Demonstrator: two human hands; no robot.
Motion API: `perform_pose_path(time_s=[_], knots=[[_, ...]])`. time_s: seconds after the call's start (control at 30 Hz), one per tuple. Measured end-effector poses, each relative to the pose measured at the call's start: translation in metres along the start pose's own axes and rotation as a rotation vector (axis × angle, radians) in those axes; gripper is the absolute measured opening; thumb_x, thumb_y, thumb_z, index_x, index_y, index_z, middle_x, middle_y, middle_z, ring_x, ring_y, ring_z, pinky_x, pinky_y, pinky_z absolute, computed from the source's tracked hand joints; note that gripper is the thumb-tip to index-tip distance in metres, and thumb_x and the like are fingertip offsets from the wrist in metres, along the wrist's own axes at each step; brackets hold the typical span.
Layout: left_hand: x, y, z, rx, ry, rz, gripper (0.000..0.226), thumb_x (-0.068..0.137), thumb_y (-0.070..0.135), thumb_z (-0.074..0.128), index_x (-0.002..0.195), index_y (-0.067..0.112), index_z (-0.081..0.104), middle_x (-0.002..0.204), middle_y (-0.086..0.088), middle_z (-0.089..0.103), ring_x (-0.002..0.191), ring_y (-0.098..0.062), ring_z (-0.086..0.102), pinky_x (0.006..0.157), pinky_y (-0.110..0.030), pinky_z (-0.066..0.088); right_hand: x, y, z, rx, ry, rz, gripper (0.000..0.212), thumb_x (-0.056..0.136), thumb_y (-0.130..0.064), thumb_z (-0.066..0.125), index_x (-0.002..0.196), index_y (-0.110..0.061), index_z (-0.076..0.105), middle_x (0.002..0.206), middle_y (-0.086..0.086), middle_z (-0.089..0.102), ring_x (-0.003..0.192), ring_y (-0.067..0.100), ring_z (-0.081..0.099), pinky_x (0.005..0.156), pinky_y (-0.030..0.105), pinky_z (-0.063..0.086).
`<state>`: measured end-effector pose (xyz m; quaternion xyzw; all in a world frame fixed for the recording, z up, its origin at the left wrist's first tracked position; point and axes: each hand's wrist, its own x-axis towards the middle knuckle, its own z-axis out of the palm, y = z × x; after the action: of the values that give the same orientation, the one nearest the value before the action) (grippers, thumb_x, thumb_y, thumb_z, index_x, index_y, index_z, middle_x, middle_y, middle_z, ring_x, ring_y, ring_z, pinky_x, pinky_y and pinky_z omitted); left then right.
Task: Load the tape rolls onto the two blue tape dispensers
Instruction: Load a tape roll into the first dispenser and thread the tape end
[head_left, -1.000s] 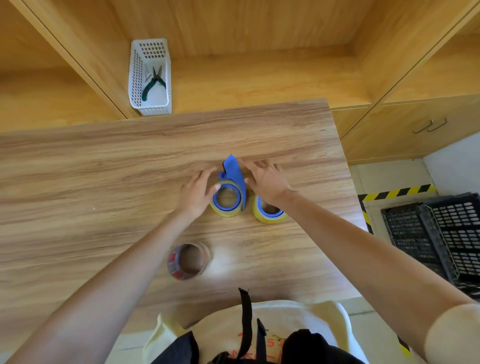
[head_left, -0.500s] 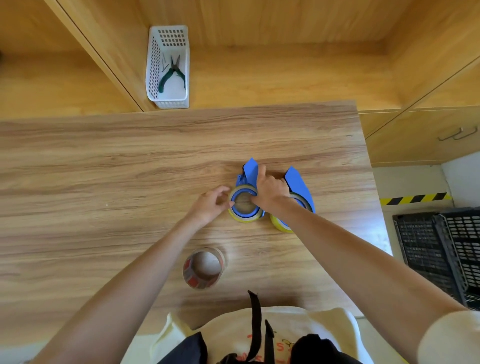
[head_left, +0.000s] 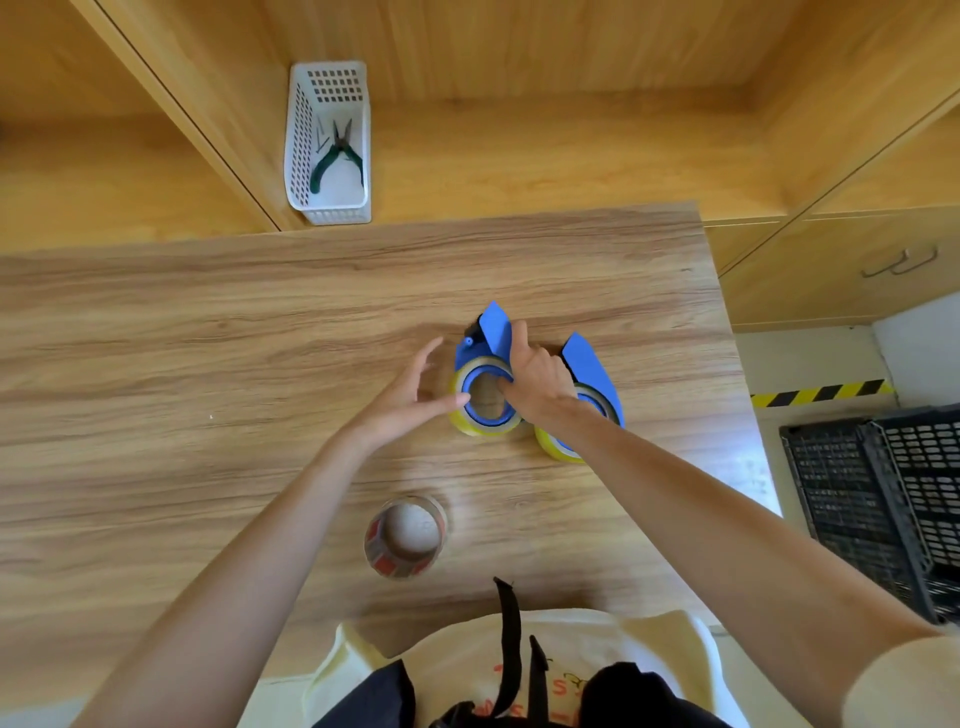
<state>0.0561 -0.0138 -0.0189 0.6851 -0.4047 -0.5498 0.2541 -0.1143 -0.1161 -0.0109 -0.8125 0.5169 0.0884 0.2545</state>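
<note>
Fingers of right hand (head_left: 535, 382) I log curled round left blue dispenser (head_left: 483, 358), thumb inside its yellow roll (head_left: 484, 399), left hand (head_left: 410, 400) spread loose, thumb touching roll, second loaded dispenser (head_left: 592, 374) just right of wrist

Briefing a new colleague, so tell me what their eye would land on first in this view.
First, the two blue tape dispensers side by side mid-table, each carrying a yellow tape roll. The right hand holds the left-side one while the left hand touches its roll with spread fingers. Nearer the person lies a loose red-printed roll.
</note>
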Motion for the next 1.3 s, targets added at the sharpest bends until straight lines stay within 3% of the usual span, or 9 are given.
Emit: perform_pose_path(time_s=[0.17,0.23,0.37,0.5,0.73,0.9,1.07,1.17,1.3], knots=[[-0.028,0.032,-0.005,-0.131,0.132,0.207,0.074,0.081,0.026,0.079,0.143,0.038,0.039,0.141,0.022,0.045,0.13,-0.006,0.049,0.101,-0.026,0.043,-0.013,-0.01,-0.024,0.243,0.105,-0.084,0.051,0.094,-0.028,0.065,0.128,-0.01,0.032,0.083,0.009,0.06,0.07,0.036,0.062,0.058,0.043,0.05],[-0.044,0.046,-0.006,-0.03,0.252,0.339,0.076,0.073,0.027,0.083,0.14,0.032,0.047,0.143,0.016,0.045,0.133,0.0,0.042,0.104,-0.024,0.04,-0.022,-0.013,-0.034,0.367,0.139,-0.107,0.051,0.092,-0.026,0.066,0.127,-0.012,0.032,0.083,0.01,0.062,0.068,0.037,0.062,0.058,0.042,0.051],[-0.076,0.066,-0.004,0.084,0.32,0.533,0.079,0.06,0.039,0.089,0.132,0.029,0.058,0.148,0.01,0.04,0.14,-0.009,0.037,0.106,-0.021,0.039,-0.049,-0.02,-0.052,0.568,0.205,-0.176,0.05,0.09,-0.02,0.067,0.126,-0.013,0.034,0.086,0.003,0.062,0.072,0.028,0.058,0.059,0.038,0.047],[-0.102,0.082,-0.002,0.024,0.325,0.588,0.062,0.066,0.038,0.082,0.124,0.031,0.063,0.148,0.011,0.045,0.14,-0.014,0.041,0.105,-0.027,0.042,-0.078,-0.022,-0.067,0.711,0.212,-0.219,0.051,0.089,-0.017,0.066,0.129,-0.017,0.035,0.108,-0.001,0.068,0.099,0.028,0.064,0.08,0.048,0.053],[-0.131,0.096,0.002,-0.11,0.334,0.607,0.035,0.075,0.029,0.078,0.109,0.027,0.069,0.143,0.007,0.054,0.132,-0.02,0.052,0.103,-0.039,0.049,-0.103,-0.024,-0.079,0.774,0.211,-0.258,0.053,0.088,-0.025,0.065,0.132,-0.022,0.035,0.113,-0.009,0.066,0.106,0.022,0.064,0.088,0.053,0.051],[-0.141,0.091,0.012,-0.158,0.207,0.538,0.076,0.059,0.037,0.088,0.128,0.041,0.056,0.158,0.013,0.026,0.14,-0.015,0.042,0.102,-0.032,0.046,-0.112,-0.027,-0.077,0.835,0.214,-0.258,0.049,0.088,-0.023,0.068,0.127,-0.024,0.038,0.108,-0.009,0.067,0.102,0.018,0.066,0.086,0.051,0.053],[-0.15,0.097,0.025,-0.407,0.165,0.488,0.081,0.062,0.018,0.085,0.133,0.039,0.052,0.134,0.011,0.059,0.1,-0.011,0.067,0.084,-0.023,0.054,-0.115,-0.029,-0.08,0.86,0.224,-0.282,0.056,0.083,-0.034,0.067,0.129,-0.025,0.037,0.108,-0.01,0.068,0.101,0.016,0.067,0.086,0.051,0.055],[-0.151,0.099,0.025,-0.459,0.173,0.483,0.085,0.064,0.016,0.083,0.139,0.034,0.047,0.121,0.015,0.067,0.095,-0.008,0.068,0.081,-0.02,0.054,-0.115,-0.029,-0.082,0.879,0.218,-0.318,0.061,0.086,-0.029,0.069,0.136,-0.026,0.033,0.114,-0.012,0.067,0.106,0.014,0.066,0.09,0.05,0.054],[-0.156,0.102,0.027,-0.509,0.11,0.498,0.102,0.067,0.021,0.085,0.149,0.042,0.028,0.106,-0.011,0.075,0.097,-0.022,0.072,0.084,-0.028,0.055,-0.117,-0.032,-0.082,0.99,0.143,-0.387,0.058,0.093,-0.009,0.062,0.139,-0.016,0.029,0.115,-0.018,0.059,0.112,0.011,0.06,0.099,0.042,0.051]])
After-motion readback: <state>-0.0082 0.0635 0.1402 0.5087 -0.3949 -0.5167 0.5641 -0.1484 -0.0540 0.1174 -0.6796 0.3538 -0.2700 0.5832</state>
